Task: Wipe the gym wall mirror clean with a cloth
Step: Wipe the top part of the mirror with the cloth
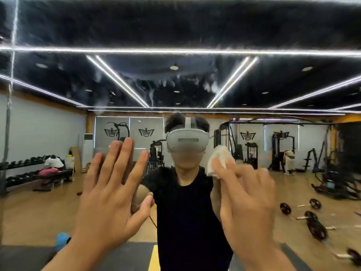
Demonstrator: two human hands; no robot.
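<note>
**While the cloth meets the glass, one palm lies flat beside it**

Where the white cloth (218,159) sits bunched against the gym wall mirror (195,32), the right hand (248,194) covers its lower edge. That hand's fingers are stretched out over the cloth and press it to the glass; the hand is blurred.

Left of the cloth, the left hand (109,192) is spread wide and holds nothing, its fingertips meeting their own reflection. Above the cloth, pale smears (156,89) streak the mirror across the reflected dark ceiling and its light strips (121,83).

Just left of the cloth, between the two hands, the mirror shows the person in a grey headset (186,141) and a black T-shirt (187,212). Far left of the cloth a dumbbell rack (21,169) is reflected. Below and right of the cloth, barbell plates (312,220) lie on the wooden floor (39,212).
</note>
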